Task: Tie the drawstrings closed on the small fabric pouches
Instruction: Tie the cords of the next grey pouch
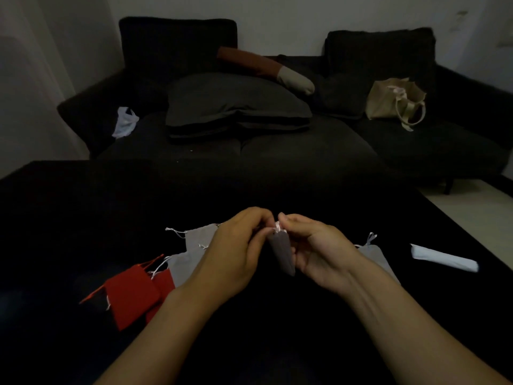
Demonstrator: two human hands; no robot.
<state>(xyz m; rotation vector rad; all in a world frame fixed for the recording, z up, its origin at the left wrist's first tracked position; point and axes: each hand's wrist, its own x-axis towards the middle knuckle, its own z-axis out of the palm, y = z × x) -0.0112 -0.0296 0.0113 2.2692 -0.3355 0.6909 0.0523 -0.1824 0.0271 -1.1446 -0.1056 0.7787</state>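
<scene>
A small dark grey pouch [281,252] hangs between my hands above the black surface [83,218]. My left hand [236,254] and my right hand [313,245] both pinch the pale drawstrings at its gathered top. Left of my hands lie red pouches [130,295] and light grey pouches [194,245] with white strings, partly hidden by my left forearm. Another light grey pouch [373,255] lies behind my right wrist.
A white folded item [444,258] lies at the right on the black surface. Beyond stands a dark sofa [305,151] with a grey pillow [236,104], a beige tote bag [394,100] and a white plastic bag [125,122].
</scene>
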